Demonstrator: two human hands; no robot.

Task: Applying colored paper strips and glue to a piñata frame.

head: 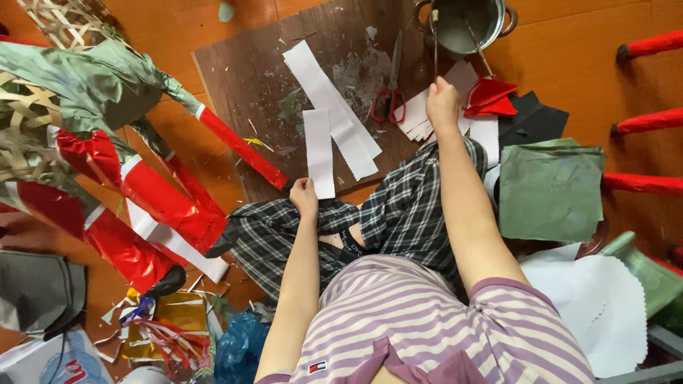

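Head view: left hand pinches scalloped white paper strip — right hand grips thin stick.

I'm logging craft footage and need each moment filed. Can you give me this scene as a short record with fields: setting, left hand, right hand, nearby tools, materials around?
setting: person seated on an orange floor, facing a dark wooden board
left hand: pinches the lower end of a white paper strip with zigzag edges
right hand: grips a thin stick that reaches into a metal pot
nearby tools: red-handled scissors on the board
materials: more white strips, red paper pieces, green sheet, red foil rolls
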